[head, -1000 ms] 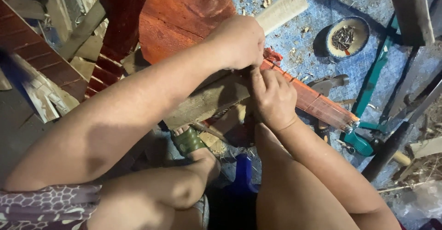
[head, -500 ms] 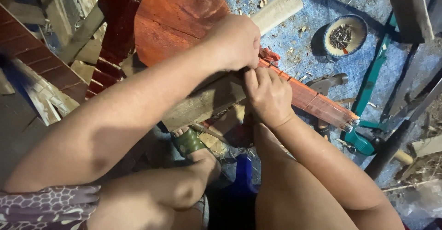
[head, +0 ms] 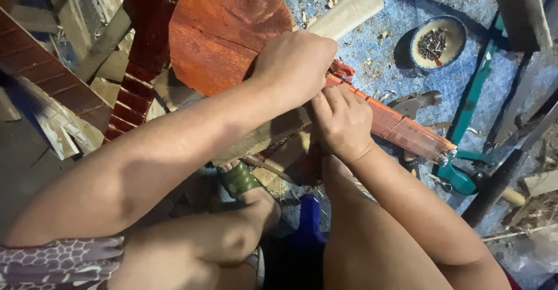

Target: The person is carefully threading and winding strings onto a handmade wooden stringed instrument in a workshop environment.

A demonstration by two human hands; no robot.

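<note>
The hands (head: 317,92) hide where the pale plank (head: 349,12) meets the reddish strip (head: 407,128).

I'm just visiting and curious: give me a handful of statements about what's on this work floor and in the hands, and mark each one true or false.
1. Both hands meet on the reddish wooden strip. True: the left hand and right hand touch over it.
2. The small round tin is empty. False: it holds a heap of small dark metal pieces, perhaps nails.
3. A hammer head lies beside the strip. True.
4. The big rounded wooden piece is painted blue. False: it is reddish-brown; the floor covering is blue.
5. The pale plank stands upright. False: it lies flat, running under the hands.
</note>
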